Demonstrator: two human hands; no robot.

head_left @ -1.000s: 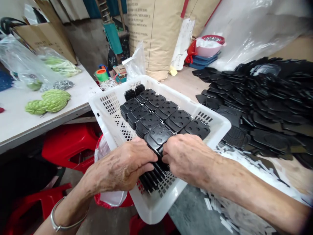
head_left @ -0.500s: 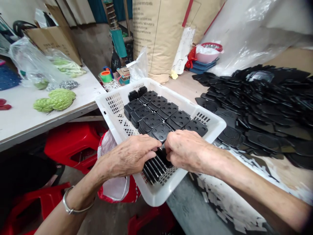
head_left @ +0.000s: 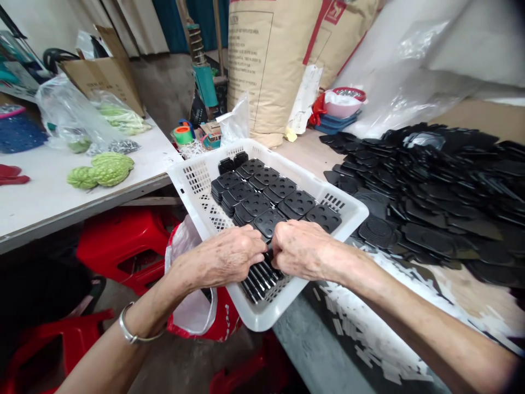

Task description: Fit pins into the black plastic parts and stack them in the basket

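The left grip (head_left: 227, 254) and the right grip (head_left: 301, 249) are meeting nearly knuckle to knuckle over the near part of a white basket (head_left: 256, 322). Both sets of fingers are curling inward at the black pieces (head_left: 268, 221); the fingertips are largely hiding themselves, so whether either grip is clamping on a piece, I cannot tell. Just beyond the grips, the pieces are lying flat in two rows of stacks, while nearer than the grips others are standing on edge, packed side by side.

To the right of the right grip, a loose heap (head_left: 443, 191) of black parts is spreading across the tabletop (head_left: 305, 328), and white strips (head_left: 348, 323) are lying scattered below the right forearm. Well left of the left grip, green gourds (head_left: 111, 168) are resting on a white table (head_left: 45, 213); a red stool (head_left: 118, 241) is standing below it. Beyond both grips, a tall paper sack (head_left: 262, 71) is standing upright. A silver bracelet (head_left: 130, 332) is circling the left wrist.
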